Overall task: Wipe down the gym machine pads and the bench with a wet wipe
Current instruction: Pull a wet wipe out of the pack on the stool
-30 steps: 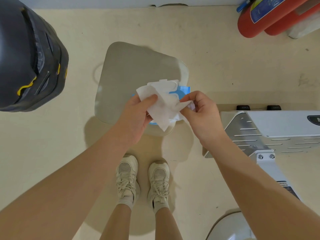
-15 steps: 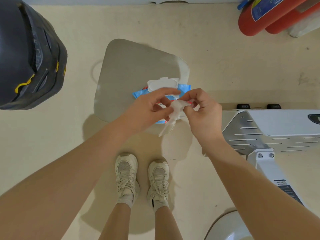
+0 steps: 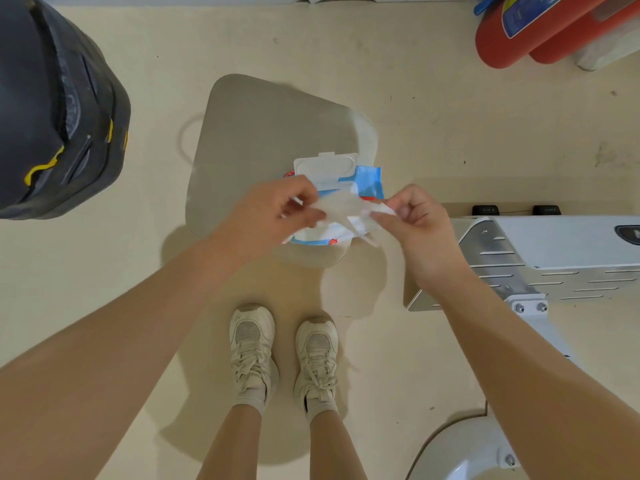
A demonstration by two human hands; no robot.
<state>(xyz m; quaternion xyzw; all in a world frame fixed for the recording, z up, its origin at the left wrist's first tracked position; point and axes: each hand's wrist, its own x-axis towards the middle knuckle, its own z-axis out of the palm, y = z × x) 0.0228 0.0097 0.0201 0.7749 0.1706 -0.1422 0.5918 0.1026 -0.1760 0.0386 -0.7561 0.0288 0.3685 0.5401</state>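
A white wet wipe (image 3: pixel 343 207) is stretched between my two hands at chest height. My left hand (image 3: pixel 273 216) pinches its left end and my right hand (image 3: pixel 412 216) pinches its right end. Directly below lies a blue and white wipe pack (image 3: pixel 367 174) with its white lid flipped open. The pack rests on a grey stool top (image 3: pixel 249 140). My hands hide the near half of the pack.
A large dark grey padded machine part (image 3: pixel 52 109) fills the left. A white metal machine frame (image 3: pixel 540 251) stands at right, with a white base (image 3: pixel 460 452) lower right. Red fire extinguishers (image 3: pixel 512 32) lie at top right. My feet in white sneakers (image 3: pixel 284 351) stand on a beige floor.
The wipe hung unfolded between my hands a second ago, then was bunched small. Now my hands have pulled apart and stretch it sideways.
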